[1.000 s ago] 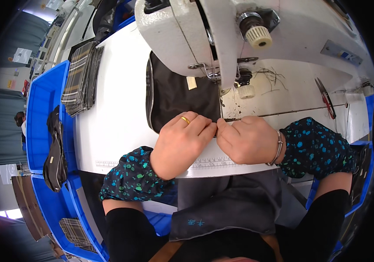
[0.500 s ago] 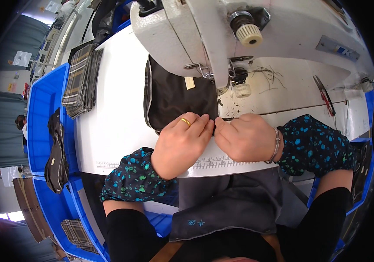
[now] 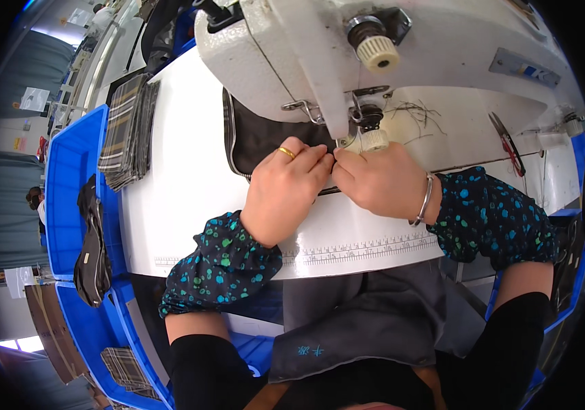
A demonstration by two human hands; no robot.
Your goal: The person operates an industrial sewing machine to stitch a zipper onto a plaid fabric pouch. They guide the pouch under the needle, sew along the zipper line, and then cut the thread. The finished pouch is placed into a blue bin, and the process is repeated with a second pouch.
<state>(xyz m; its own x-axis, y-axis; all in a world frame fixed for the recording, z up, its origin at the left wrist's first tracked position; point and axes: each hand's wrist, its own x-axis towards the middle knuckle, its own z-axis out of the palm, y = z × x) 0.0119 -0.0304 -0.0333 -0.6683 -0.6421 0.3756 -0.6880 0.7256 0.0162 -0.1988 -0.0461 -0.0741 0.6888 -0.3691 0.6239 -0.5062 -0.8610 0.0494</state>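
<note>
A dark fabric piece with a zipper along its left side (image 3: pixel 258 137) lies flat on the white table, partly under the head of a sewing machine (image 3: pixel 286 68). My left hand (image 3: pixel 286 188) rests on its near right part, fingers bent and pinching the cloth at the edge. Close beside it, my right hand (image 3: pixel 378 181) has its thumb and fingers closed on the same edge, just below the presser foot area. The fingertips of both hands almost meet there. They hide the near corner of the fabric, and the needle cannot be made out.
Stacked plaid fabric pieces (image 3: pixel 128 133) stand at the table's left, beside a blue bin (image 3: pixel 67 198) with a dark zippered piece (image 3: pixel 91 246) over its rim. Red-handled scissors (image 3: pixel 508 143) and loose thread ends (image 3: pixel 419 116) lie to the right. A printed ruler (image 3: pixel 361 249) runs along the front edge.
Both hands have moved away from me, toward the machine's needle area, and the dark fabric has slid farther under the machine head with them. The view has shifted slightly.
</note>
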